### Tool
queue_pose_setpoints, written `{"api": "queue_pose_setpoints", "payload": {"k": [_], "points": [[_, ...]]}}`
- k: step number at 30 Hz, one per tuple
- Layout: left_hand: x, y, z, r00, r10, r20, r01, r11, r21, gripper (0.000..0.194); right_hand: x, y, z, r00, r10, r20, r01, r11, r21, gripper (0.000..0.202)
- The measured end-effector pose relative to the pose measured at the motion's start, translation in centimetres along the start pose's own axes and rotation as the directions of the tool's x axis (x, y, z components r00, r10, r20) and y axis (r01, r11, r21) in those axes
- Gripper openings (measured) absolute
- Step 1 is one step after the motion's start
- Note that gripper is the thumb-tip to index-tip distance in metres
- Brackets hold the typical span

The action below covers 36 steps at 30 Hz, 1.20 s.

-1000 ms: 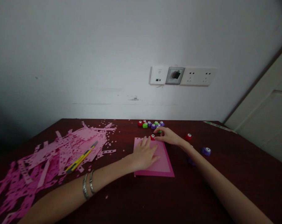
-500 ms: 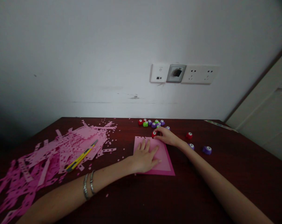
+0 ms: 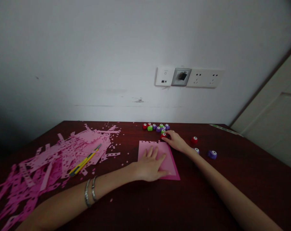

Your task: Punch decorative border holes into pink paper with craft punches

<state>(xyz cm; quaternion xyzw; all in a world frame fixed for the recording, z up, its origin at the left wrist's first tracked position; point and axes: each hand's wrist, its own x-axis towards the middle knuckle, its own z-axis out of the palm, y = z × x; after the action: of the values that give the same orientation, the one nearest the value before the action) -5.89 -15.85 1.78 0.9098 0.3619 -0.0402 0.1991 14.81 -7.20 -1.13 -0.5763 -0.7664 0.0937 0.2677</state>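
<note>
My left hand [image 3: 150,166] lies flat with its fingers spread on a stack of two pink paper sheets [image 3: 164,148], a lighter one over a darker one. Small notches run along the far edge of the paper. Just beyond that edge, my right hand [image 3: 176,141] grips a small red craft punch [image 3: 163,136] with a white top between thumb and fingers. The punch looks apart from the paper. Behind it stands a cluster of similar punches, among them a green punch [image 3: 150,128] and a purple punch [image 3: 158,129].
A heap of punched pink paper strips [image 3: 51,160] covers the table's left side, with a yellow utility knife [image 3: 85,161] on top and tiny cutouts scattered around. To the right are a red punch [image 3: 194,140] and a purple punch [image 3: 212,154]. Wall sockets [image 3: 205,78] sit behind the table.
My right hand has moved the red punch slightly right and back, off the paper's far edge, where another notch now shows. My left hand has slid a little nearer and to the right.
</note>
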Motion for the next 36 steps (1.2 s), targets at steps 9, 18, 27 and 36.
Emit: {"api": "queue_pose_setpoints", "payload": {"k": [9, 18, 27, 36], "points": [[-1.5, 0.9, -1.4, 0.985, 0.088, 0.150, -0.093, 0.995, 0.029, 0.079, -1.6, 0.0, -0.4, 0.993, 0.104, -0.053, -0.108, 0.990, -0.090, 0.027], [-2.0, 1.6, -1.5, 0.988, 0.105, 0.117, -0.112, 0.992, 0.058, 0.062, -2.8, 1.4, -1.4, 0.989, 0.135, -0.058, -0.144, 0.967, -0.212, 0.029], [-1.7, 1.4, -0.8, 0.993, 0.113, 0.033, -0.115, 0.988, 0.100, 0.057, -3.0, 0.7, -1.9, 0.988, 0.155, -0.026, -0.156, 0.937, -0.312, 0.029], [-1.6, 1.2, -0.8, 0.990, 0.119, 0.069, -0.124, 0.990, 0.067, 0.059, -3.0, 0.0, -2.7, 0.983, 0.185, 0.004, -0.171, 0.917, -0.360, 0.028]]}}
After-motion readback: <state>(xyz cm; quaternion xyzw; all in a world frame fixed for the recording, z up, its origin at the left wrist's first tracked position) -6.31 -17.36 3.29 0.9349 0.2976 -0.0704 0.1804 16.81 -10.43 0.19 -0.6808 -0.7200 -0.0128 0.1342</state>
